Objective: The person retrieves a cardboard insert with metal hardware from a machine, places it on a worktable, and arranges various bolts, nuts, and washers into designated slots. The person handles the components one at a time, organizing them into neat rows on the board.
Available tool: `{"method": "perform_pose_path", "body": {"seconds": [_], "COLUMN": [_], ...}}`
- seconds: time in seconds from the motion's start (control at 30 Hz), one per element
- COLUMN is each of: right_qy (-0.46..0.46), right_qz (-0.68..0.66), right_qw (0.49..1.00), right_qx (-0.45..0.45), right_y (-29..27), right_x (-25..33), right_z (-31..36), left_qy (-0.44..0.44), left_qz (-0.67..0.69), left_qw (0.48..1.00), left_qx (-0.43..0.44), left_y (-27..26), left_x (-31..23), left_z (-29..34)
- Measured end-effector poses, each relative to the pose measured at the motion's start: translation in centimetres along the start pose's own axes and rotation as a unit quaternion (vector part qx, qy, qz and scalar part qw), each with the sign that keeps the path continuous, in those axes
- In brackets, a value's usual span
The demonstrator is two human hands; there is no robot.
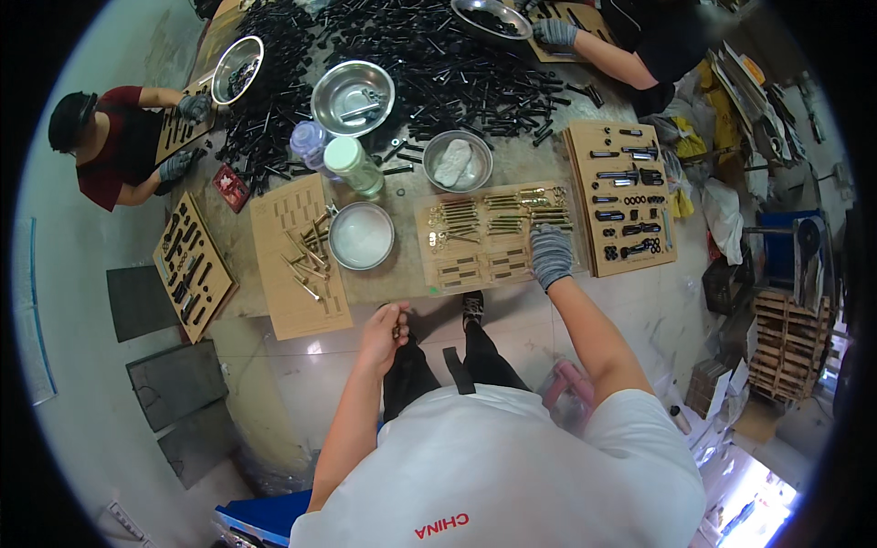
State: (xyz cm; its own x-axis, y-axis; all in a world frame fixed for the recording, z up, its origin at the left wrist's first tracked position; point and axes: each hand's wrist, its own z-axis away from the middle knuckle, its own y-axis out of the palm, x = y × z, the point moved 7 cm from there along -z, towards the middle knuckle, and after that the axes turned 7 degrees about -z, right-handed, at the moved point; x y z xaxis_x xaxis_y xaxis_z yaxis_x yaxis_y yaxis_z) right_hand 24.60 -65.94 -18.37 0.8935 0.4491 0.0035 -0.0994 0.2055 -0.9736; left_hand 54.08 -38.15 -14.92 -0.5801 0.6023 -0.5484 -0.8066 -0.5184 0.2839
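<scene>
Down by the near edge of the counter (402,274), the person's left hand (384,331) is bare and curled shut around a small dark piece (396,321). The piece is too small to tell what it is. This hand hangs just off the counter, over the floor, in front of the person's dark trousers.

The right hand (551,256) wears a grey glove. It lies flat, fingers spread out, on the right end of a brown cardboard sheet (498,236). It holds nothing that can be seen. Rows of gold-coloured bolts (498,203) lie on that sheet, just to the left of the gloved hand and a little farther from the person.

A round metal bowl (362,236) with something white in it sits left of the sheet, between the two hands and farther up the counter. Left of the bowl lies another cardboard sheet with long gold screws (309,256) on it. To the right of the gloved hand is a cardboard board with black parts (626,196) set in rows.

Far up the counter is a big heap of black bolts (438,64). Two other people work there, one at the left (110,146) and one at the top right with a gloved hand (554,34).
</scene>
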Motion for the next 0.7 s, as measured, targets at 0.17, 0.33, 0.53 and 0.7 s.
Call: {"method": "perform_pose_path", "body": {"seconds": [0.17,0.33,0.53,0.7], "right_qy": [-0.022,0.054,0.091,0.024], "right_qz": [-0.392,-0.846,-0.805,-0.677], "right_qw": [0.917,0.530,0.562,0.679], "right_qx": [-0.071,-0.011,0.165,0.282], "right_y": [-2.0,-2.4,-2.0,-1.4], "right_x": [2.3,10.3,11.3,11.9], "right_z": [2.5,8.3,8.8,8.4], "left_qy": [0.012,0.035,0.125,0.136], "left_qz": [-0.048,0.046,-0.100,-0.174], "left_qw": [0.999,0.998,0.987,0.975], "left_qx": [0.002,0.006,-0.026,0.006], "left_y": [6.8,11.6,11.3,11.9], "left_x": [-0.3,-0.7,-2.6,-2.8], "left_z": [-0.9,-1.4,-1.3,-1.6]}}
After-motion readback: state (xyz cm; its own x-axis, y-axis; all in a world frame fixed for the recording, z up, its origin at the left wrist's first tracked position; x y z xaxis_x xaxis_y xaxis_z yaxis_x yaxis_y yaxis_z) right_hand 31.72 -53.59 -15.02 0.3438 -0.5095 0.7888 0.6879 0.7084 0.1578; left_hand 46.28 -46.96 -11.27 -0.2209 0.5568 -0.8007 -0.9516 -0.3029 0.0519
